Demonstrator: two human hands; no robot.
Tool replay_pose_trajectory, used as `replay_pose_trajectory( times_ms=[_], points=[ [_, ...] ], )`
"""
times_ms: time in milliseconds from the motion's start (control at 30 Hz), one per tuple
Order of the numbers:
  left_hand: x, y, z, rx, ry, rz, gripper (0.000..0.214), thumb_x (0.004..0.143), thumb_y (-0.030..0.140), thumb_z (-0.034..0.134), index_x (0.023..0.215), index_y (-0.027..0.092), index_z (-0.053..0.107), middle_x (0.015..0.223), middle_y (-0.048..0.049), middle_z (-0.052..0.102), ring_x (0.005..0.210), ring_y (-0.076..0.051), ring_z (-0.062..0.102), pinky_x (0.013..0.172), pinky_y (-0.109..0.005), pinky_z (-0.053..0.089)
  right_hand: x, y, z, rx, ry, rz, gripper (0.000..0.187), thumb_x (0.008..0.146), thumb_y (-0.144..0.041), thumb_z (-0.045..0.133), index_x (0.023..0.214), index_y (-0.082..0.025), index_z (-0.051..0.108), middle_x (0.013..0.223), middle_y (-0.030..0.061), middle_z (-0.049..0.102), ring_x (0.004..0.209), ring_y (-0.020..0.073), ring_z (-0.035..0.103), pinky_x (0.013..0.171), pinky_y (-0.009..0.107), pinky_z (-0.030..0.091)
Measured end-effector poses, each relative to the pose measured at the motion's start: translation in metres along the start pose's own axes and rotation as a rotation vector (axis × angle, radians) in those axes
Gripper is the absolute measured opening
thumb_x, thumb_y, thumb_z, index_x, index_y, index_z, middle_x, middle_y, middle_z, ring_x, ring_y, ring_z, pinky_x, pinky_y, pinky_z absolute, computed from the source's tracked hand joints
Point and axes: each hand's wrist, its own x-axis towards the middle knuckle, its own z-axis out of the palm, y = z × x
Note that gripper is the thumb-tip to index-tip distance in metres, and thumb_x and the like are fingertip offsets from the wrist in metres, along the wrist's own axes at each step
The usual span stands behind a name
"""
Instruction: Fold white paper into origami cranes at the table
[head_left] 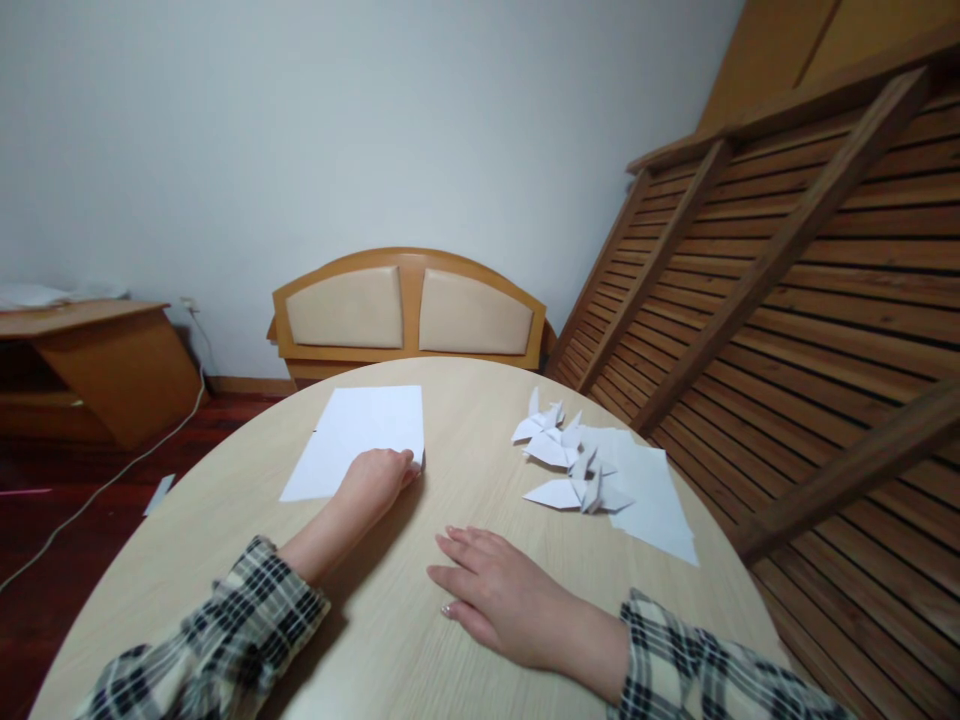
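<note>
My left hand [375,480] rests on the near right corner of a white paper stack [352,430] and its fingers pinch that corner. My right hand [491,590] lies flat on the round light-wood table [420,640] with fingers stretched out, holding nothing. Both arms wear plaid sleeves. Several folded white paper cranes [566,460] sit to the right, partly on loose white sheets [652,495].
A wooden headboard with beige pads [409,315] stands behind the table. A slatted wooden frame [787,300] leans at the right. At the left are a low wooden desk [97,360], a white cable on the dark floor [112,480], and a paper scrap [159,493].
</note>
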Motion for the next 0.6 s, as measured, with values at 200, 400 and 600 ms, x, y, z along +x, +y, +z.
replay_pose_trajectory(
  times_ms=[200,400,600],
  points=[
    [-0.0001,0.0025,0.0007,0.05,-0.013,-0.003,0.037,0.093,0.026,0.041,0.087,0.011,0.074,0.079,-0.0174,0.073,0.075,-0.027,0.07,0.066,-0.034,0.049,-0.0005,-0.0004,-0.0005,0.003,-0.011,0.011,0.041,0.099,-0.037,0.041,0.133,-0.018,0.055,0.146,0.0139,0.048,0.139,0.0252,0.038,0.116,0.041,0.028],
    [-0.0055,0.0092,-0.0009,0.075,0.012,0.041,0.034,0.089,0.017,0.04,0.088,0.008,0.073,0.086,-0.0186,0.073,0.08,-0.028,0.069,0.067,-0.034,0.048,0.0005,-0.0024,-0.0007,-0.018,-0.003,0.016,0.041,0.099,-0.036,0.043,0.133,-0.019,0.055,0.146,0.0133,0.048,0.139,0.0253,0.039,0.116,0.041,0.028],
    [-0.007,0.0076,-0.0013,0.059,0.04,0.036,0.034,0.09,0.028,0.045,0.091,0.01,0.072,0.089,-0.0175,0.072,0.081,-0.028,0.069,0.066,-0.034,0.048,0.0012,-0.0023,0.0008,-0.032,-0.005,0.01,0.041,0.099,-0.036,0.042,0.133,-0.018,0.055,0.146,0.0139,0.048,0.139,0.0251,0.038,0.116,0.041,0.028]
  ],
)
